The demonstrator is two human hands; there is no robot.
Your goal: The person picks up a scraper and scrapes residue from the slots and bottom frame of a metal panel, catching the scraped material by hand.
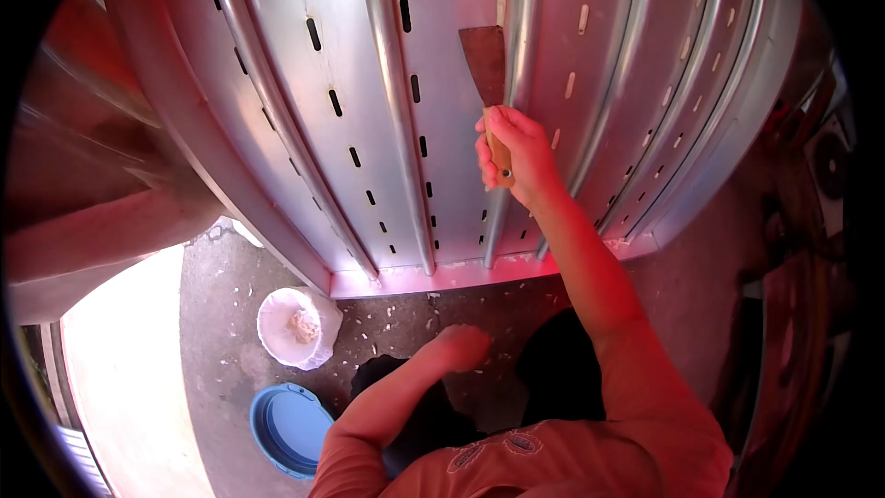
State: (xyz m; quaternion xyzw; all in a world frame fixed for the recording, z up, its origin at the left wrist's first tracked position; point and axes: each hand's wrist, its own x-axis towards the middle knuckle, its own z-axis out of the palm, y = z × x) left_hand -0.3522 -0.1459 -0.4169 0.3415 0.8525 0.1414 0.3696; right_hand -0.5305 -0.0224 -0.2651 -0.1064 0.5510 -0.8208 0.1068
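My right hand (pixel 521 155) is closed round the wooden handle of a scraper (pixel 487 60). The scraper's broad, brownish blade points up and lies against or just in front of a large metal panel (pixel 461 157), beside one of its rounded ribs; I cannot tell whether it touches. Rows of slots run along the panel between the ribs. My left hand (pixel 464 348) is low, near my knees and below the panel's bottom edge. Its fingers look curled, but they are blurred and I cannot make out whether they hold anything.
A bin with a white liner (pixel 300 327) holds pale scraps at the lower left. Near it stands a blue basin (pixel 290 429). White flakes lie scattered on the grey floor (pixel 221 314) and along the panel's bottom ledge (pixel 442 278). A dark fan-like unit (pixel 830 166) is at the right.
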